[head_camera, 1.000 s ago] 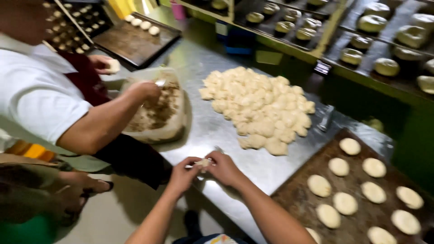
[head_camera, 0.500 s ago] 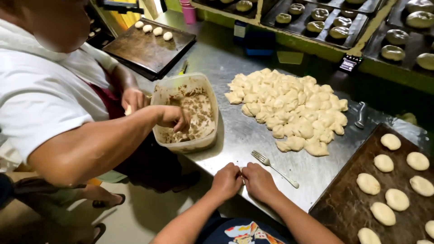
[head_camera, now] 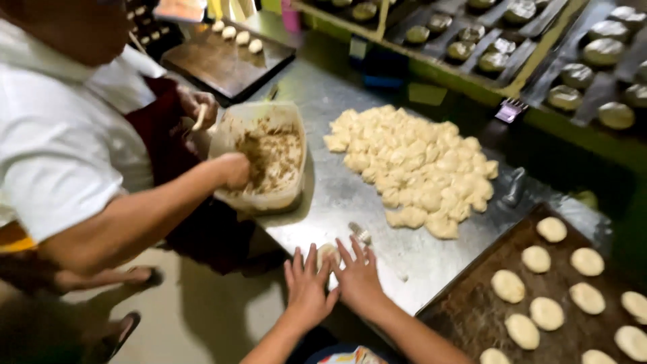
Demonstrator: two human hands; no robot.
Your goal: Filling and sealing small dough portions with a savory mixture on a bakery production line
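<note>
Both my hands lie flat at the near edge of the steel table (head_camera: 337,195), fingers spread. A small pale dough piece (head_camera: 328,253) sits between my left hand (head_camera: 306,286) and my right hand (head_camera: 357,273), touching the fingertips; part of it is hidden under them. A fork (head_camera: 360,233) lies just beyond my right fingers. A big pile of cut dough pieces (head_camera: 418,165) covers the table's middle.
A co-worker in a white shirt has one hand (head_camera: 232,168) in a plastic tub of brown filling (head_camera: 269,158) at the left. A dark tray (head_camera: 472,317) with flattened dough rounds (head_camera: 546,313) stands at the lower right. Another tray (head_camera: 222,64) and racks of buns (head_camera: 512,40) stand behind.
My hands, earlier closed together around the dough piece, now lie spread flat on the table edge. The co-worker's hand stays in the tub.
</note>
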